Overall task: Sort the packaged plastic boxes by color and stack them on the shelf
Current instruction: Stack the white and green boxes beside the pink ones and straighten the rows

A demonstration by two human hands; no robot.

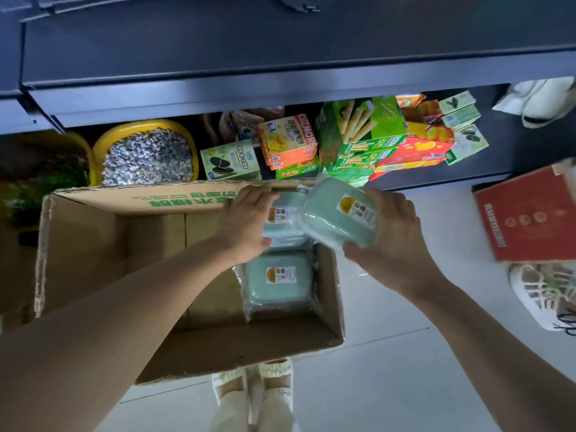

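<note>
An open cardboard carton (pixel 87 244) stands on the floor in front of me. My right hand (pixel 389 232) grips a pale green plastic box (pixel 339 213) in clear wrap, tilted, above the carton's far right corner. My left hand (pixel 246 222) reaches into the carton and grips a second pale green box (pixel 282 221) by its left side. A third pale green wrapped box (pixel 279 283) lies flat in the carton nearer to me. The dark shelf (pixel 280 85) runs across the top of the view.
The lower shelf holds yellow tubs of seeds (pixel 146 154) and stacked snack boxes (pixel 367 138). A red carton (pixel 530 219) and another person's shoe (pixel 542 294) are on the white floor at right. My own feet (pixel 254 397) stand behind the carton.
</note>
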